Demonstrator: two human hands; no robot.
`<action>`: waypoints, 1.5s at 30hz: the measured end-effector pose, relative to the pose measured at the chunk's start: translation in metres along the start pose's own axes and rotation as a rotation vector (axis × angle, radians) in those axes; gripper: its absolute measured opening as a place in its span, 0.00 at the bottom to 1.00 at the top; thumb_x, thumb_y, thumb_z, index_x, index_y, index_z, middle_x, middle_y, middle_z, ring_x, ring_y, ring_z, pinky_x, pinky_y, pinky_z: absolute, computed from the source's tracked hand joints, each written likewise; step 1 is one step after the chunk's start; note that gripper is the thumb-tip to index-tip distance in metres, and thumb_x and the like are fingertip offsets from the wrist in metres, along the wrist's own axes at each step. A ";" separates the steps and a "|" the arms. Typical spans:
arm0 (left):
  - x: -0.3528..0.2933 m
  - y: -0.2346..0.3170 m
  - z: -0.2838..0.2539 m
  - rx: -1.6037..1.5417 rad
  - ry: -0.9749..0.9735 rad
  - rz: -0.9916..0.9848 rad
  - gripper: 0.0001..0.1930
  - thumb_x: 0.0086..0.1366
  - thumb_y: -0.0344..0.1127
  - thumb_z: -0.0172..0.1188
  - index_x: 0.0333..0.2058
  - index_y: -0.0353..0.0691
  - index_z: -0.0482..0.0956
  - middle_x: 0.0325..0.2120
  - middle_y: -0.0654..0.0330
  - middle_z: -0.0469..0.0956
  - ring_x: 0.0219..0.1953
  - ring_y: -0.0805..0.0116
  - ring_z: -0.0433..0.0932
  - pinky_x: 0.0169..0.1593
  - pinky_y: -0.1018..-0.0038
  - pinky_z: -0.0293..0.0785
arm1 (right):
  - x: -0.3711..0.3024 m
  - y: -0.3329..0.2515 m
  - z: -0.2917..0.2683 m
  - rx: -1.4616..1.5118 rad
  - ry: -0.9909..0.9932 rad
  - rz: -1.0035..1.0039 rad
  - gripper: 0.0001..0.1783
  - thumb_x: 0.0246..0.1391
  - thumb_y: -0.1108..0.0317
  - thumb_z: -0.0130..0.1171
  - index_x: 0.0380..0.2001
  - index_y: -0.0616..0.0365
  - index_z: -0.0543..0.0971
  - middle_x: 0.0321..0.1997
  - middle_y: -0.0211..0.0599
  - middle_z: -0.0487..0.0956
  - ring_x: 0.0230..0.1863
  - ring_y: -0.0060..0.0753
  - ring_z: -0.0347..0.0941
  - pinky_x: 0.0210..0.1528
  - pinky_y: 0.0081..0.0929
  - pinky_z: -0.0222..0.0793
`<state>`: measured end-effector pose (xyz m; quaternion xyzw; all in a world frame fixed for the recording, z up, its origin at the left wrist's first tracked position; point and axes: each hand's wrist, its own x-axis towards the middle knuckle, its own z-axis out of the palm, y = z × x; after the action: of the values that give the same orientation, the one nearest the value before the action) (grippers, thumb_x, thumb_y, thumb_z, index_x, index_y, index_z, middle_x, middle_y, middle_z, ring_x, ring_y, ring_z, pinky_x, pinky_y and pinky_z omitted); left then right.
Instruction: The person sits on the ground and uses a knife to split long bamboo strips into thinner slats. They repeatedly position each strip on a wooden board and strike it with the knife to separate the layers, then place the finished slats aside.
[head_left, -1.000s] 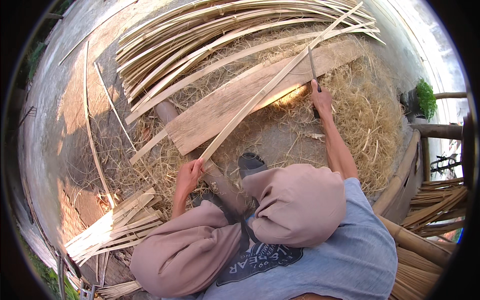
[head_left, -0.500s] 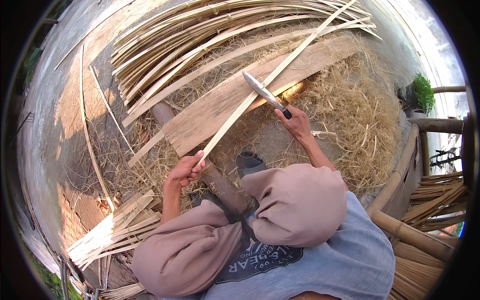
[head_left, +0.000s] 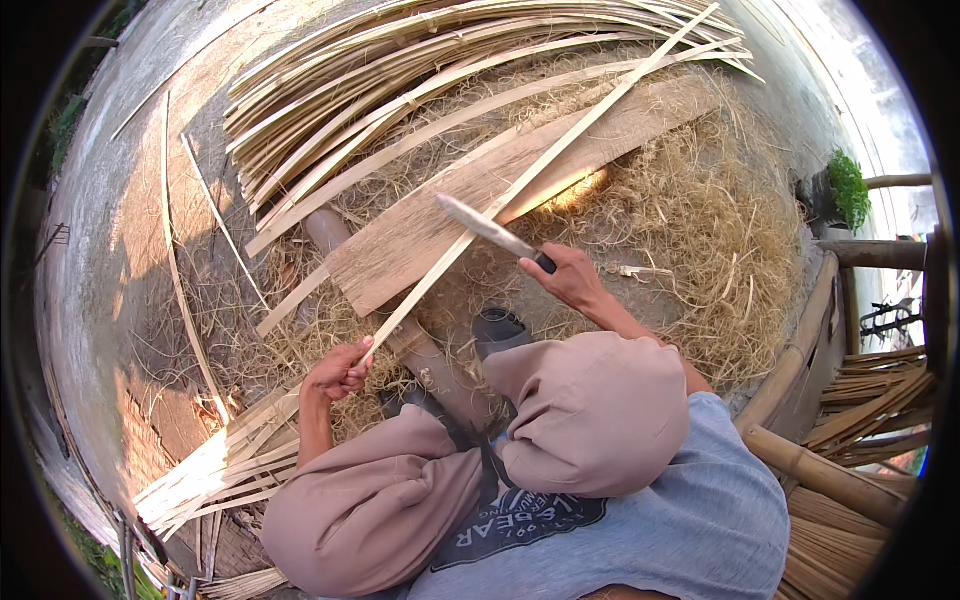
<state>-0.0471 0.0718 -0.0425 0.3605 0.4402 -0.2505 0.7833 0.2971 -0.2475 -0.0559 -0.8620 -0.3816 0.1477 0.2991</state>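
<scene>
My left hand point(head_left: 338, 371) is closed round the near end of a long pale bamboo strip point(head_left: 560, 150). The strip slants up and to the right over a wooden board point(head_left: 400, 250), its far end above the strip pile. In my right hand point(head_left: 568, 277) is a knife point(head_left: 488, 226) with a dark handle, gripped in the fist. The blade points up and left and crosses the strip close to the board's lower edge. Whether the edge bites into the strip cannot be made out.
A large pile of bamboo strips point(head_left: 330, 120) lies beyond the board. Curly shavings point(head_left: 700, 240) cover the ground at the right. More split strips point(head_left: 225, 465) lie at the lower left, near my knee. Bamboo poles point(head_left: 830, 470) stand as a frame at the right.
Both hands have moved left and nearer to me. The bamboo strip has been drawn down-left with my left hand, and the knife has come down and left along with my right.
</scene>
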 end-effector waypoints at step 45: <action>0.233 0.184 0.333 1.542 0.731 0.973 0.65 0.54 0.65 0.66 0.75 0.27 0.41 0.77 0.38 0.37 0.80 0.44 0.29 0.79 0.53 0.21 | -0.008 -0.034 0.034 0.547 -0.058 0.241 0.18 0.63 0.61 0.61 0.41 0.70 0.81 0.33 0.44 0.85 0.36 0.41 0.84 0.40 0.40 0.77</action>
<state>0.3665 -0.0942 -0.0639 0.9704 0.1748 0.0077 0.1666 0.2561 -0.2214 -0.0610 -0.7840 -0.2312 0.3039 0.4894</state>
